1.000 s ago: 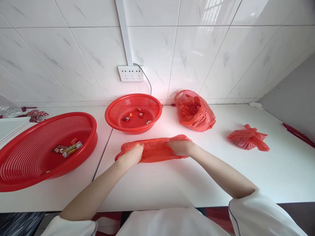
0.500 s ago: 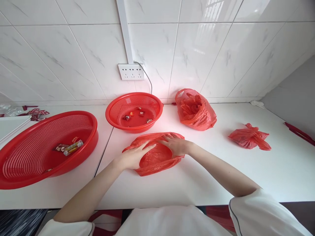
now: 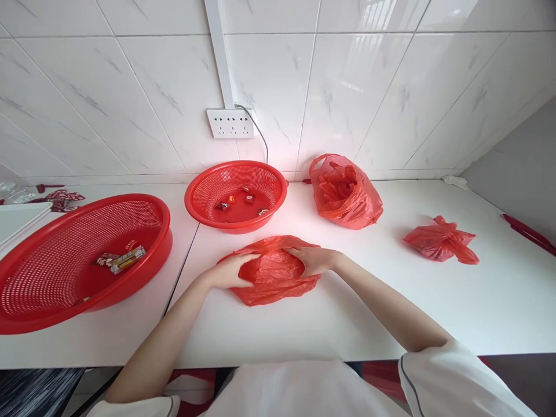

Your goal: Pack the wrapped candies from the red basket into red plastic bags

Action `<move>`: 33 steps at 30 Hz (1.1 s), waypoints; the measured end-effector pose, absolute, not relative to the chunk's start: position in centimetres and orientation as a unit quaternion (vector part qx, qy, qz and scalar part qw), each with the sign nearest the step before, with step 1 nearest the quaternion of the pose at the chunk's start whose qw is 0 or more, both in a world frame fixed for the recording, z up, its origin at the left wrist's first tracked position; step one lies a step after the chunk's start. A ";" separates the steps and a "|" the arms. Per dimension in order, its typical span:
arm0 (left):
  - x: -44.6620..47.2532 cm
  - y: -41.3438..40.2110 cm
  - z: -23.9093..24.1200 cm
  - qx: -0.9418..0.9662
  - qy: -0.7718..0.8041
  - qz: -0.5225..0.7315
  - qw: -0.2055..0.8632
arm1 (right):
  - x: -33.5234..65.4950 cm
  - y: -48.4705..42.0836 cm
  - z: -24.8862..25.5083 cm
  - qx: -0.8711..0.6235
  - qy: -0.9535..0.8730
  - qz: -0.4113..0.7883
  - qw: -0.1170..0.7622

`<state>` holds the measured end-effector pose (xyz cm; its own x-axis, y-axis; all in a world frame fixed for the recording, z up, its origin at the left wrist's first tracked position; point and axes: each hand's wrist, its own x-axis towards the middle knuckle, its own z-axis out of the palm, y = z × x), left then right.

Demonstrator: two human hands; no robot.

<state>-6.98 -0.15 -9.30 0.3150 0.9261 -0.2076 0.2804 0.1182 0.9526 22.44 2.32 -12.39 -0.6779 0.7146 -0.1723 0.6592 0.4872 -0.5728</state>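
A thin red plastic bag lies on the white table in front of me, its mouth spread wide and its inside facing up. My left hand rests at the bag's left edge, thumb and fingers apart. At the right side of the mouth, my right hand reaches in from the edge, its fingers also spread. Both hands touch the plastic without closing on it. Just behind the bag is a red mesh basket with several small wrapped sweets on its bottom.
A larger red basket with a few wrapped snacks stands at left. By the tiled wall sits a red bag stuffed with more bags. A knotted red bag lies at right. A socket strip is on the wall.
My hands have drawn back slightly toward the bag's two sides, thumbs and fingers still apart. The bag's front edge has shifted and crumpled a little. The view has tilted slightly.
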 end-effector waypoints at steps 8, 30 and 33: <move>-6.3 4.4 -8.3 0.229 0.495 0.377 0.748 | 19.8 1.0 -5.3 -0.338 -0.885 0.275 0.161; -4.2 2.6 -12.5 0.236 0.437 0.544 0.677 | 14.8 0.2 -10.8 -0.444 -0.751 0.258 0.415; -4.3 2.7 -13.1 0.236 0.476 0.567 0.629 | 15.4 0.3 -12.1 -0.478 -0.749 0.221 0.403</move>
<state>-4.32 2.71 -13.05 -0.0964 0.9383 -0.3321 -0.4887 0.2461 0.8370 15.37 0.26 -12.10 -0.2187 0.8934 0.3923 0.5371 0.4459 -0.7161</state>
